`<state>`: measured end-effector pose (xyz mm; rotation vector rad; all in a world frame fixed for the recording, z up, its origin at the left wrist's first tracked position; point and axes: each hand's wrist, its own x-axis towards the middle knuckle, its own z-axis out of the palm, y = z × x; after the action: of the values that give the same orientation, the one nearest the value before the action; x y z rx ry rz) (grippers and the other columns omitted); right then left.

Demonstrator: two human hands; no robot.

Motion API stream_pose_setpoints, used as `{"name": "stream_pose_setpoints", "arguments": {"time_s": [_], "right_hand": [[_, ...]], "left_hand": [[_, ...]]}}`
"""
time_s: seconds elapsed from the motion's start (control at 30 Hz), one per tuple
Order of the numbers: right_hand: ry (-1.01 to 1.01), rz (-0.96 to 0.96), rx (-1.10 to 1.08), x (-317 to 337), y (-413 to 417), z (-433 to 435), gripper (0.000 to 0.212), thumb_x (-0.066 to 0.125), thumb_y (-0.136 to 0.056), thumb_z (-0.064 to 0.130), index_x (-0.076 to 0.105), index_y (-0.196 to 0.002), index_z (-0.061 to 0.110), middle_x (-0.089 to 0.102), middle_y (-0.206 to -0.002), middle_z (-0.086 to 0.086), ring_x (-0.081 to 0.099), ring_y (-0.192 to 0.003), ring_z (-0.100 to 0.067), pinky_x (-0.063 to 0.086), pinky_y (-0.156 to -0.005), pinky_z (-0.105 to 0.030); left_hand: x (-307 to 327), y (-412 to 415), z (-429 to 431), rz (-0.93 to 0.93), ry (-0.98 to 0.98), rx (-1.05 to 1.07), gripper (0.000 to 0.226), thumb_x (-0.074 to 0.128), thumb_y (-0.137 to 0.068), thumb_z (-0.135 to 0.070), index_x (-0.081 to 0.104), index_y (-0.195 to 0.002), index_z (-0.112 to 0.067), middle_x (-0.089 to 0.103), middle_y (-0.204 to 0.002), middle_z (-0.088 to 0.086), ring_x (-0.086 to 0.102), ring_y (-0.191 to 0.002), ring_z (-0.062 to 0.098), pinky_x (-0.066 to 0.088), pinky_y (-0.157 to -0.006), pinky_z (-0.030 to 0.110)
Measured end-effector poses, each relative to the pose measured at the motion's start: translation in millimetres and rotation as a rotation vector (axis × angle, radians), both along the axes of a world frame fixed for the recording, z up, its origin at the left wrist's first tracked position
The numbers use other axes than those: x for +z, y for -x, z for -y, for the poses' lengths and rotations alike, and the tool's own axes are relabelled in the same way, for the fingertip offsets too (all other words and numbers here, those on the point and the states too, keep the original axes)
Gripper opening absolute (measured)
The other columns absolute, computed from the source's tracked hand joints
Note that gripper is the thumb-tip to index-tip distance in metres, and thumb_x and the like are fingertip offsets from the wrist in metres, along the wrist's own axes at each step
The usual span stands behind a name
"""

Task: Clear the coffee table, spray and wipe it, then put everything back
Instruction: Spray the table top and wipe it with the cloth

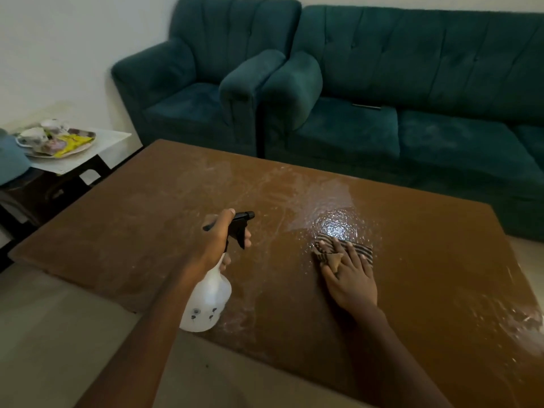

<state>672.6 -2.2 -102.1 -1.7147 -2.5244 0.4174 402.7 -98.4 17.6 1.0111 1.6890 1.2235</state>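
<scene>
The brown coffee table [147, 219] fills the middle of the view, with a wet, shiny patch near its centre and spray streaks around it. My left hand [217, 242] grips the neck of a white spray bottle [209, 301] with a black trigger head, held over the table's near left part. My right hand [350, 275] presses flat on a striped brown cloth [360, 250] just below the wet patch, fingers straight.
A tray [79, 150] with teacups and a yellow packet sits on a small white side table [109, 145] at the far left. A teal armchair [191, 92] and teal sofa [426, 113] stand behind the coffee table. A dark flat object [366, 106] lies on the sofa seat.
</scene>
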Motion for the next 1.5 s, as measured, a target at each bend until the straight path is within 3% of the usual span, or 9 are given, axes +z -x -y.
{"name": "stream_pose_setpoints", "arguments": {"time_s": [0.17,0.3,0.53,0.67,0.83,1.03,1.2,1.37,1.5], "right_hand": [[0.002,-0.024,-0.065,3.4,8.2,-15.0,0.056,0.020,-0.101,0.055,0.020,-0.155,0.040,-0.009,-0.164,0.016,-0.014,-0.150,-0.010,-0.006,-0.121,-0.039],[0.020,-0.008,-0.081,3.6,8.5,-18.9,0.056,0.020,-0.102,0.054,0.016,-0.156,0.039,-0.011,-0.163,0.016,-0.016,-0.149,-0.010,-0.007,-0.120,-0.038],[0.033,0.007,-0.133,4.4,10.4,-28.2,0.055,0.020,-0.102,0.052,0.016,-0.156,0.039,-0.015,-0.162,0.017,-0.018,-0.148,-0.007,-0.007,-0.120,-0.036],[0.024,0.017,-0.158,1.7,11.3,-26.7,0.055,0.020,-0.102,0.053,0.012,-0.155,0.043,-0.014,-0.162,0.018,-0.019,-0.148,-0.006,-0.008,-0.119,-0.035],[0.011,0.019,-0.218,0.1,14.6,-30.0,0.056,0.019,-0.101,0.054,0.016,-0.155,0.041,-0.013,-0.162,0.019,-0.018,-0.148,-0.005,-0.009,-0.119,-0.035],[0.004,-0.001,-0.283,-1.9,11.2,-49.8,0.057,0.015,-0.098,0.057,-0.005,-0.151,0.050,-0.010,-0.163,0.017,-0.018,-0.149,-0.009,-0.006,-0.119,-0.040],[0.050,0.033,-0.307,4.0,18.9,-117.6,0.062,0.013,-0.099,0.060,-0.001,-0.156,0.041,-0.014,-0.165,0.006,-0.015,-0.151,-0.019,-0.007,-0.120,-0.045],[0.046,0.040,-0.099,12.8,100.1,-145.7,0.064,0.013,-0.099,0.062,0.009,-0.156,0.033,-0.012,-0.165,0.001,-0.012,-0.151,-0.025,-0.011,-0.117,-0.047],[-0.032,0.031,0.203,8.1,121.4,-104.5,0.059,0.017,-0.099,0.061,0.008,-0.155,0.043,-0.012,-0.163,0.010,-0.012,-0.151,-0.019,-0.012,-0.117,-0.039]], "left_hand": [[1.7,11.0,-24.6,-0.017,-0.004,-0.013,0.067,0.031,-0.095,-0.054,0.074,-0.078,-0.006,0.075,-0.079,0.015,0.042,-0.037,0.024,0.036,-0.039,0.028],[-8.6,22.5,-42.7,0.007,0.073,-0.031,0.069,0.028,-0.101,-0.054,0.074,-0.084,-0.004,0.075,-0.080,0.016,0.042,-0.042,0.025,0.036,-0.044,0.030],[-6.7,44.2,-70.6,0.023,0.223,-0.074,0.072,0.037,-0.074,-0.073,0.072,-0.074,-0.010,0.069,-0.066,0.009,0.044,-0.037,0.013,0.033,-0.036,0.023],[-5.6,57.2,-78.6,0.052,0.135,-0.130,0.075,0.033,-0.082,-0.068,0.074,-0.086,-0.006,0.076,-0.081,0.013,0.044,-0.037,0.017,0.035,-0.036,0.023],[-2.0,66.4,-88.3,0.099,0.019,-0.152,0.068,0.030,-0.090,-0.060,0.074,-0.089,-0.007,0.076,-0.085,0.012,0.046,-0.039,0.016,0.039,-0.038,0.026],[6.0,61.0,-98.3,0.111,-0.092,-0.098,0.065,0.029,-0.092,-0.058,0.073,-0.087,-0.010,0.076,-0.087,0.011,0.048,-0.041,0.017,0.040,-0.041,0.028],[9.1,55.3,-102.2,0.093,-0.133,-0.071,0.063,0.028,-0.096,-0.053,0.072,-0.090,-0.008,0.076,-0.089,0.011,0.048,-0.042,0.013,0.040,-0.039,0.027],[-0.9,52.9,-106.5,0.028,-0.145,0.005,0.061,0.023,-0.105,-0.042,0.070,-0.091,-0.005,0.076,-0.091,0.012,0.046,-0.040,0.015,0.040,-0.040,0.027],[-7.7,49.7,-115.4,0.059,-0.130,-0.002,0.065,0.026,-0.097,-0.052,0.071,-0.091,-0.004,0.076,-0.089,0.011,0.045,-0.039,0.019,0.039,-0.039,0.027]]}}
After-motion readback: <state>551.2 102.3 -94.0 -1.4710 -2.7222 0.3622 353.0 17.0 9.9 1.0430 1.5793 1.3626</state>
